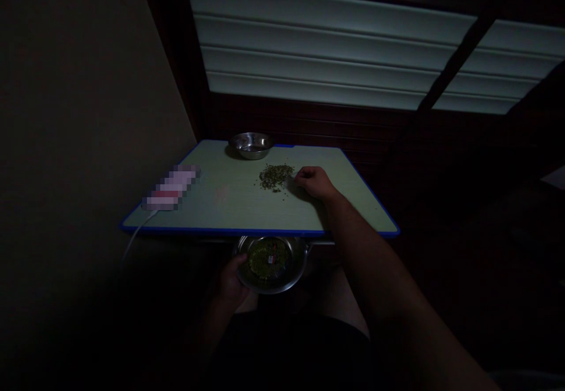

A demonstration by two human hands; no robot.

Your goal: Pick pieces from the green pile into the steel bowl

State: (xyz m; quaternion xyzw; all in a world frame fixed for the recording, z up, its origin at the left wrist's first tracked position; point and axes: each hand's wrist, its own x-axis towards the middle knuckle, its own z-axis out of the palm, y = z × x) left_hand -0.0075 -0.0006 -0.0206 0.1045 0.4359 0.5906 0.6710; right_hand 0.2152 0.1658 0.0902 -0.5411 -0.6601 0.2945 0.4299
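Observation:
My left hand [233, 280] grips the rim of a wide metal bowl [282, 288], held below the front edge of the table, over my lap. Inside it are many small green beans [260, 264], and a small red and white mark shows among them. On the table lies a loose, spread-out pile of the same kind of small green beans [273, 176]. At the pile's right side, my right hand [312, 182] has its fingers pinched together. A pale, thin patch shows by the fingertips, too dim to name.
A smaller metal bowl [251, 146] stands at the back of the pale, blue-edged table [229, 211]. A blurred-out pink object [172, 188] with a white cable [135, 238] lies at the left edge. Slatted panels [318, 43] rise behind; a wall [88, 85] is at left.

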